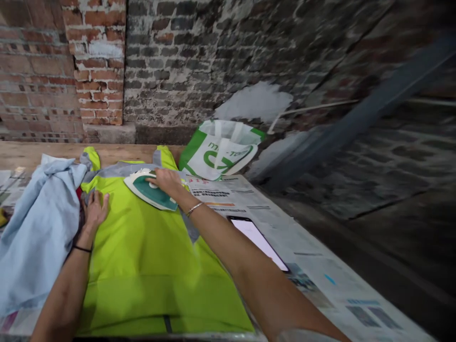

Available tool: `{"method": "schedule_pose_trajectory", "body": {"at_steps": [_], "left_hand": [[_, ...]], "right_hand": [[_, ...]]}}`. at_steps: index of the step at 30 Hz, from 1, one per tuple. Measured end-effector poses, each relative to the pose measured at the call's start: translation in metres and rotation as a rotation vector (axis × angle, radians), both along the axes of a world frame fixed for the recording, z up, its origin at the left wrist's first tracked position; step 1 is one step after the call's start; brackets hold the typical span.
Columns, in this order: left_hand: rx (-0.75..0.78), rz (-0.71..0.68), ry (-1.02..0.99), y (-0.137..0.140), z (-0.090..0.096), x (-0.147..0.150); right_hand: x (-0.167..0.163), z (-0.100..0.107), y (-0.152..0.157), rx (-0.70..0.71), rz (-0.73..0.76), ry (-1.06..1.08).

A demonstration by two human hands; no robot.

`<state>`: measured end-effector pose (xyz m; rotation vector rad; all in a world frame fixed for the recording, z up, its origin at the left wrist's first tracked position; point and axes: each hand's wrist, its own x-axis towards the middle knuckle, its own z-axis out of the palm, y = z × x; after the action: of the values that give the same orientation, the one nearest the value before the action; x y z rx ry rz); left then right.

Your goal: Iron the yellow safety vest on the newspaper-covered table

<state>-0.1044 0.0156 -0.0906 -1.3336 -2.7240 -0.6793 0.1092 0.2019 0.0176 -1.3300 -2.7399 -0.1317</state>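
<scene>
A bright yellow-green garment with grey parts [142,247] lies spread out in front of me. My right hand [167,181] is wrapped round the handle of a white and teal clothes iron [151,192], which rests on the upper part of the garment. My left hand [95,208] lies on the garment's left edge with its fingers spread, pressing on the cloth and holding nothing. Close by on the left is a crumpled light blue garment [42,228], next to my left forearm.
Newspaper sheets [313,251] cover the table on the right, with a lit phone [258,242] lying on them. At the back right stands a green and white bag [221,152]. A brick wall [171,71] rises behind the table, and a grey slanted beam [356,114] crosses the right side.
</scene>
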Motion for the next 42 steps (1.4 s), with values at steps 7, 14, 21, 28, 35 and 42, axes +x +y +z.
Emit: {"method": "schedule_pose_trajectory", "body": {"at_steps": [7, 14, 21, 28, 35, 42], "left_hand": [[-0.008, 0.01, -0.058, 0.001, 0.001, 0.004], [0.01, 0.013, -0.076, 0.0, 0.006, 0.004], [-0.003, -0.037, -0.1, -0.003, 0.008, 0.001], [-0.017, -0.062, -0.12, -0.005, 0.007, 0.0], [-0.007, -0.065, -0.102, -0.005, 0.001, 0.001], [0.007, -0.05, -0.088, -0.004, 0.0, 0.004]], "right_hand": [[0.001, -0.004, 0.018, -0.029, 0.013, -0.029], [0.053, 0.014, -0.044, -0.107, 0.281, -0.136], [0.105, 0.015, -0.097, -0.156, 0.477, -0.207], [0.099, 0.013, -0.101, -0.119, 0.352, -0.236], [0.042, 0.006, -0.063, -0.059, 0.028, -0.115], [-0.007, -0.001, -0.021, -0.001, -0.055, -0.002]]}}
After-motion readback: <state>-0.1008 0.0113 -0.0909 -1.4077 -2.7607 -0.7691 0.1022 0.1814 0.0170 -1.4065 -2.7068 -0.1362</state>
